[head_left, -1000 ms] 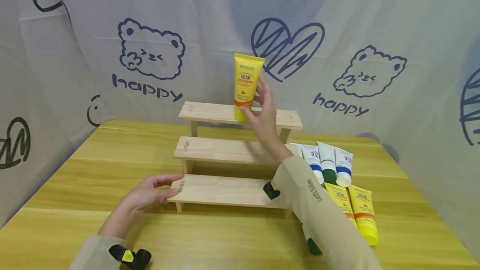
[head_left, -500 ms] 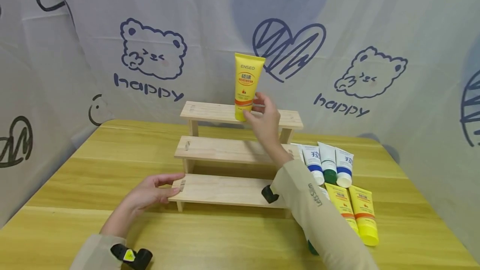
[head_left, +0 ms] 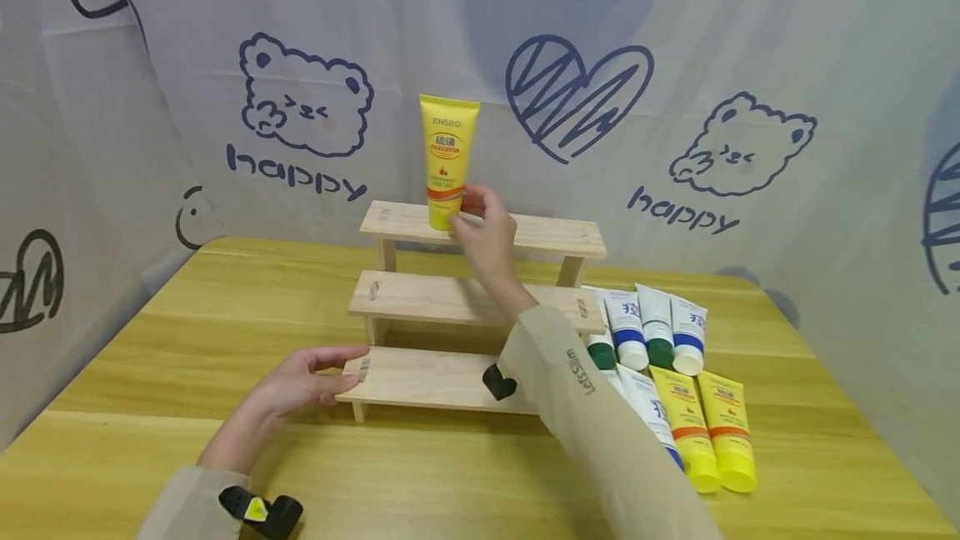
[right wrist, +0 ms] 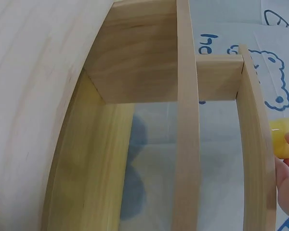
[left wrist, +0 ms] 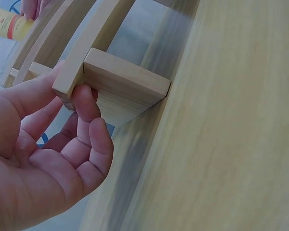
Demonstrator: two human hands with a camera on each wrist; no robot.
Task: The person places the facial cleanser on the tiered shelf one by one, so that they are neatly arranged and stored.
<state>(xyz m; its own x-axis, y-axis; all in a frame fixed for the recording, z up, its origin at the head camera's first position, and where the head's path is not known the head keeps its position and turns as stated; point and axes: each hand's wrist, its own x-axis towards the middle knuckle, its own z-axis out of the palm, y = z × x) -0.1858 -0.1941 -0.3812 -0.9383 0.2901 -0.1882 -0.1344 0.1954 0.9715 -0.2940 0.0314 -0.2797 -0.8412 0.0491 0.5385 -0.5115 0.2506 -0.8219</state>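
A three-tier wooden stand (head_left: 480,301) occupies the middle of the table. My right hand (head_left: 487,236) holds a yellow squeeze tube (head_left: 447,152) low down near its cap. The tube stands upright, cap down, at the left part of the top tier. In the right wrist view only the yellow cap end (right wrist: 282,137) and some fingers show, right at the top board. My left hand (head_left: 300,386) pinches the left end of the bottom tier between thumb and fingers. The left wrist view shows that hand (left wrist: 53,149) gripping the board's corner beside a support leg (left wrist: 127,74).
Right of the stand lie several white tubes (head_left: 655,319) with blue or green caps. In front of them lie two yellow tubes (head_left: 723,423) and more white ones, partly behind the right sleeve (head_left: 592,407). A printed cloth (head_left: 420,40) hangs behind the wooden table (head_left: 135,340).
My right hand has carried the yellow tube leftward along the top tier, with the sleeve uncovering more white tubes. My left hand has stayed on the bottom tier.
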